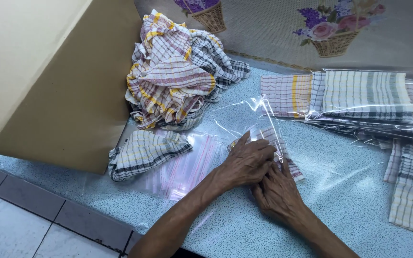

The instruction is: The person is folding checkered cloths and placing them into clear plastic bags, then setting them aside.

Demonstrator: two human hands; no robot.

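Note:
My left hand point(247, 161) and my right hand point(277, 193) lie close together on the speckled blue table point(350, 191). Both press on a folded checked cloth point(278, 138) that sits partly inside a clear plastic bag point(244, 114). The left hand's fingers lie over the cloth and the bag's lower end. The right hand's fingers tuck under the left hand at the cloth's near edge. The bag's open part stretches away towards the far side.
A heap of loose checked cloths point(178, 71) lies at the back left beside a brown cardboard sheet point(68, 86). One folded cloth point(142, 153) and a stack of empty clear bags point(187, 167) lie left of my hands. Bagged cloths point(364, 95) are piled at the right.

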